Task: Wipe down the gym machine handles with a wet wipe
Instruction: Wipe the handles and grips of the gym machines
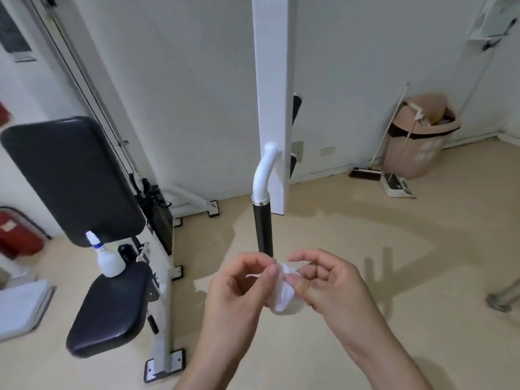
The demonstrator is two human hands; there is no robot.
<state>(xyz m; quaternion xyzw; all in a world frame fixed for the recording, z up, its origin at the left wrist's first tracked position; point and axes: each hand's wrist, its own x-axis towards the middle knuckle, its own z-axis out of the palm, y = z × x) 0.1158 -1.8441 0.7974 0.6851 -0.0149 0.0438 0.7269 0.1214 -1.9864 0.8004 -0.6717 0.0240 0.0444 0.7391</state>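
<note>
A black handle grip (263, 230) hangs from a curved white tube on the machine's white upright arm (271, 80). Just below the grip's lower end, my left hand (242, 288) and my right hand (323, 285) both pinch a crumpled white wet wipe (284, 299) between them. The wipe sits a little under the grip and does not touch it. A second black grip (295, 108) shows partly behind the upright arm.
The machine's black backrest (70, 178) and seat (109, 308) stand to the left, with a white squeeze bottle (108, 260) on the seat. A red extinguisher (17, 235) is at far left. A pink bin (419, 136), broom and dustpan (398, 187) stand at the back right.
</note>
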